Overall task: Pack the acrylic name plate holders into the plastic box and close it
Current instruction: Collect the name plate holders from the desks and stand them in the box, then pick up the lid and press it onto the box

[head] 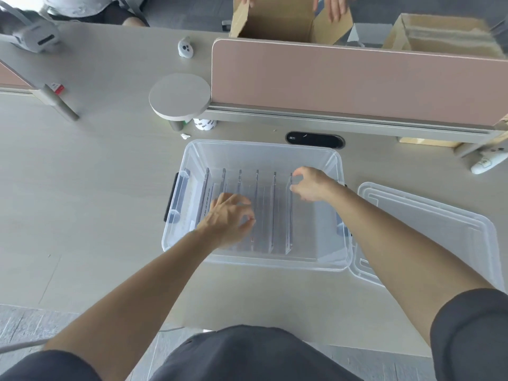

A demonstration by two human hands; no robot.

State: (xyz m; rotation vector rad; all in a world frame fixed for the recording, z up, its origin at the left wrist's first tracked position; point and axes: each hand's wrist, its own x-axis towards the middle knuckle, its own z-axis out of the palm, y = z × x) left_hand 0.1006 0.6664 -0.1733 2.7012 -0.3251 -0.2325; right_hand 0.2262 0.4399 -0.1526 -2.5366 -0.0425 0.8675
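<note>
Head view: inside the box (192, 152), our left hand (228, 218) hovers half-curled, its grip empty; our right hand (310, 185) pinches the rightmost holder (288, 224).

The clear lid (428, 232) is cut off by the plastic box (192, 149) corner and the right forearm; a cardboard box (275, 23) at upper centre leaves the frame.
</note>
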